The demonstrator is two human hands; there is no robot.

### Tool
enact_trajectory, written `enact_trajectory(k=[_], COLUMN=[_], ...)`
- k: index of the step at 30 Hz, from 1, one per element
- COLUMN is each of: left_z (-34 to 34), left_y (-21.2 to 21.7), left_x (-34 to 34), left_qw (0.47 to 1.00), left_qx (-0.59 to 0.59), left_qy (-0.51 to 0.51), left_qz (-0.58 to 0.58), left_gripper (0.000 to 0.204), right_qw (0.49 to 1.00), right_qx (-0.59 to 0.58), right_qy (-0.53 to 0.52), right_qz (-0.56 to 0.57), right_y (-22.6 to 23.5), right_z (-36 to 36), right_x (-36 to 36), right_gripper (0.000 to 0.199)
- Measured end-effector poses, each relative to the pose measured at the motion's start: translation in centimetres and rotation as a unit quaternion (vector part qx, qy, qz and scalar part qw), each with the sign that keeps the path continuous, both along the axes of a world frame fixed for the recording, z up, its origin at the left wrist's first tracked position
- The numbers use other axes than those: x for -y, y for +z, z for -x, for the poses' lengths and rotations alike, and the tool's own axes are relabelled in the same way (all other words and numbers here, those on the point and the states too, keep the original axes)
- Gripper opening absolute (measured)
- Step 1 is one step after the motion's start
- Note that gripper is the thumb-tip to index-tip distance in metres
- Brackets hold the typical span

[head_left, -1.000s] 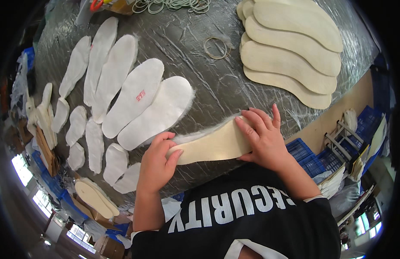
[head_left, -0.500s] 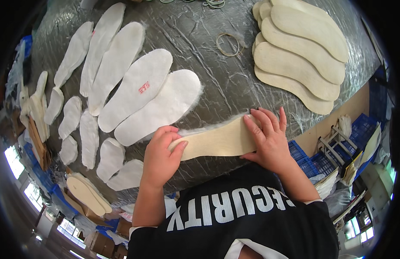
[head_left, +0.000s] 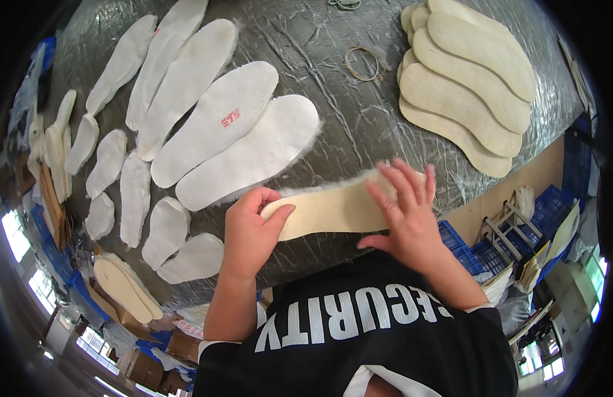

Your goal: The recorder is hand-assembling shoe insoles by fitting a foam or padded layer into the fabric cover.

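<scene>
Near the table's front edge lies a cream insole (head_left: 329,213) with white fluff showing along its far side. My left hand (head_left: 251,221) pinches its left end between thumb and fingers. Over its right end my right hand (head_left: 407,215) is spread, thumb and fingers apart; whether the fingertips touch the insole I cannot tell. Just beyond my left hand, white fleecy insoles (head_left: 253,155) fan out, overlapping, one with a red stamp. Farther right, cream insoles (head_left: 462,92) are stacked in stepped piles.
Smaller white fleece pieces (head_left: 166,231) lie at the left on the plastic-covered table (head_left: 333,126). A thin ring of cord or wire (head_left: 364,64) rests toward the back. Blue crates (head_left: 551,208) and a small metal frame (head_left: 511,235) stand beyond the right edge.
My right hand has loosened from the insole's right end, its fingers lifting and spreading. The left hand keeps its pinch. The whole view has shifted slightly.
</scene>
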State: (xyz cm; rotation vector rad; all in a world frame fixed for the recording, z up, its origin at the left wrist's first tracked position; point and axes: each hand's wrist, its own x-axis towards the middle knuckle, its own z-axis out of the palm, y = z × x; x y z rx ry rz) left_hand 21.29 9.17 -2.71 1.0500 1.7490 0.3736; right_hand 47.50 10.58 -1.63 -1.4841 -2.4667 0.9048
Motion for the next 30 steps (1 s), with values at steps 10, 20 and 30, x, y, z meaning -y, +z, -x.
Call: enact_trajectory(k=[10,20,30], left_z=[1.1,0.7,0.5], left_y=[0.2,-3.1,-0.7], left_x=[2.5,3.7,3.1], left_qw=[0.932,0.990,0.961], left_qx=[0.230,0.084,0.234], left_qy=[0.274,0.108,0.102], left_qz=[-0.067,-0.022,-0.103], left_gripper=[0.022,0.016,0.009], right_qw=[0.960,0.925,0.927], right_qx=[-0.264,-0.331,-0.321], right_qy=[0.011,0.002,-0.056], right_qz=[0.089,0.187,0.187], right_y=[-2.7,-1.7,-1.4], right_z=[6.9,6.0,5.6], right_x=[-2.7,-2.2,-1.4], right_gripper=[0.024,0.007,0.007])
